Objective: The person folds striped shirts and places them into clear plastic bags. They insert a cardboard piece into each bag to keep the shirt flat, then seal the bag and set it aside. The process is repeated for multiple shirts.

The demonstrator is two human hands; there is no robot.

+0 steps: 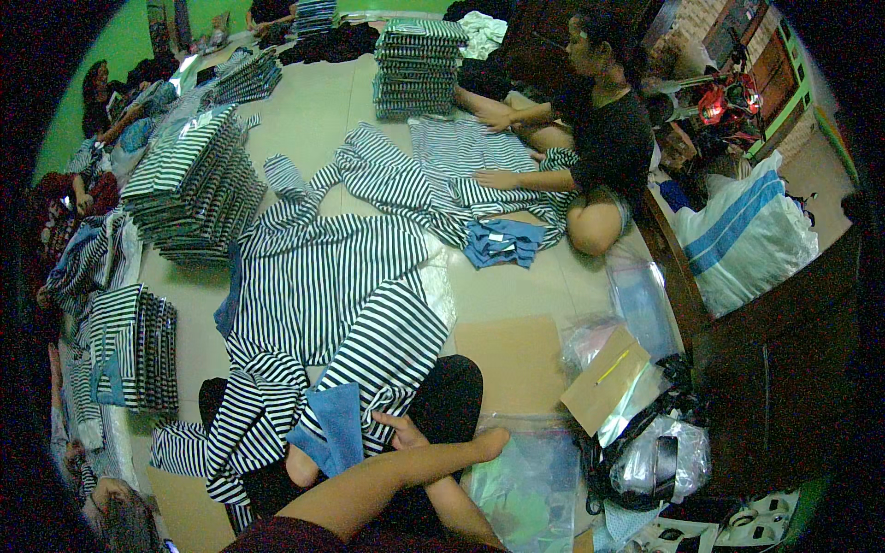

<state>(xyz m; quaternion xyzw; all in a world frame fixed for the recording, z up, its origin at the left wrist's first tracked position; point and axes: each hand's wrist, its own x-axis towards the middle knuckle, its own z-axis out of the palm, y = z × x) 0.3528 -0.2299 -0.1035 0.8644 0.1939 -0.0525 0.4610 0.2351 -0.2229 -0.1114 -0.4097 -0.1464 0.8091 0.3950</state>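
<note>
A black-and-white striped garment (323, 276) is spread over the floor and across my dark-trousered legs. A blue piece (339, 429) lies at its near end, and one sleeve trails to the left. My right hand (402, 431) is closed on the garment's near edge beside the blue piece, thumb on the cloth. Crossing over my right arm, my left arm reaches to the right. My left hand (492, 445) is at the top edge of some clear plastic bags (525, 488); its fingers are hidden, so whether it grips one cannot be told.
Across from me at the right, a person (604, 129) has both hands on another striped garment (479, 157). Folded stacks (194, 194) stand left, with another stack (419, 74) at the back. Cardboard (507, 346), a brown board with a pencil (608, 380) and a white sack (747, 240) lie right.
</note>
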